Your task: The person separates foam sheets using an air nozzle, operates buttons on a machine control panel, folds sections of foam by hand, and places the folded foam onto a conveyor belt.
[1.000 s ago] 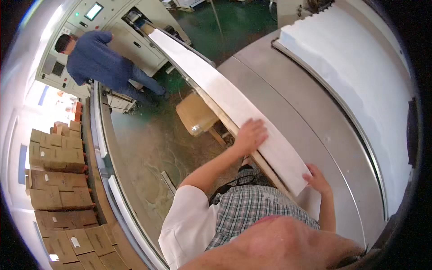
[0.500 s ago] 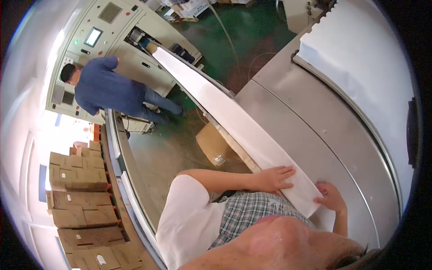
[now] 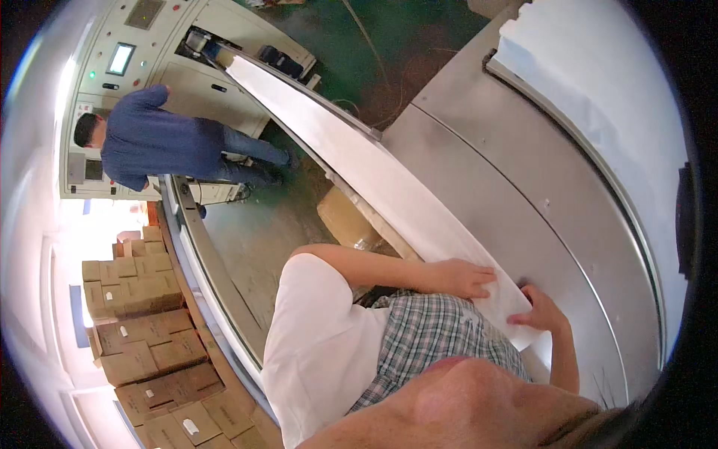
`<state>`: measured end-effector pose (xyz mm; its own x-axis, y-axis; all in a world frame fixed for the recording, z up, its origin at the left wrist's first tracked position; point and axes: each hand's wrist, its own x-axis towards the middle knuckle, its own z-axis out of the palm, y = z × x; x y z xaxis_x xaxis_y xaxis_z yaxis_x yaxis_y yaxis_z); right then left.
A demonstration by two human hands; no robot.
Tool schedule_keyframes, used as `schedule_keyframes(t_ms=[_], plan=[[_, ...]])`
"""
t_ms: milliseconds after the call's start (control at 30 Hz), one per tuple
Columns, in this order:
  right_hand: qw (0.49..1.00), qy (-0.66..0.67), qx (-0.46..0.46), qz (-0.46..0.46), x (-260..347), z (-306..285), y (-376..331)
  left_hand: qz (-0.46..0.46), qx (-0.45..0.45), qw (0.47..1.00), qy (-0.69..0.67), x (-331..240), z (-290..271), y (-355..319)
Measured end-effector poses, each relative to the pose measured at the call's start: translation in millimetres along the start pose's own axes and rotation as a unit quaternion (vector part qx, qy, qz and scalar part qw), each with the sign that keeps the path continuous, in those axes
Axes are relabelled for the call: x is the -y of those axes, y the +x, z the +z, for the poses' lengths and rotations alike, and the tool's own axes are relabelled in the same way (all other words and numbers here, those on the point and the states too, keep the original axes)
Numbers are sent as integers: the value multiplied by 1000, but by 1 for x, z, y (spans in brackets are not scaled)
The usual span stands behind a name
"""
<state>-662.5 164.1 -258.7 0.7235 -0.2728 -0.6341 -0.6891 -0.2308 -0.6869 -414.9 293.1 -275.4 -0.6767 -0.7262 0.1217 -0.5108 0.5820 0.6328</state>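
A long white strip [image 3: 404, 198], paper-like, runs from the machine at the far left down to its near end in front of me. My left hand [image 3: 467, 278] lies over the strip's left edge, fingers stretched and close together, resting on its top. At the right edge near the end, my right hand [image 3: 542, 310] is closed, thumb on top and fingers bent at the edge, gripping the strip. The near end looks slightly bent. Part of its lower edge is hidden behind my clothing.
A metal table [image 3: 501, 179] extends right of the strip, with a large white sheet [image 3: 598, 97] beyond. A co-worker in blue [image 3: 164, 138] stands at the control cabinet [image 3: 161, 45]. Stacked cartons [image 3: 142, 284] line the left; a cardboard box [image 3: 348, 217] sits on the floor.
My left hand's fingers have drawn together from a spread pose. My right hand has shifted its thumb further onto the strip and closed on its edge. The view has shifted slightly.
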Motion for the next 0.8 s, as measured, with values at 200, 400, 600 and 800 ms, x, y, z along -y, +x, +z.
schedule_keyframes(t_ms=[200,400,600,800], plan=[[996,88,21,15,-27,5,-3,-89,-205,974,21,-5,-19,-10],[990,116,40,69,-86,-19,-88,-282,-333,891,128,5,-60,-46],[968,-25,27,249,-212,-45,-232,-354,-353,822,273,36,-64,-73],[871,-236,85,423,-399,-47,-395,-517,-222,759,326,52,-32,-37]])
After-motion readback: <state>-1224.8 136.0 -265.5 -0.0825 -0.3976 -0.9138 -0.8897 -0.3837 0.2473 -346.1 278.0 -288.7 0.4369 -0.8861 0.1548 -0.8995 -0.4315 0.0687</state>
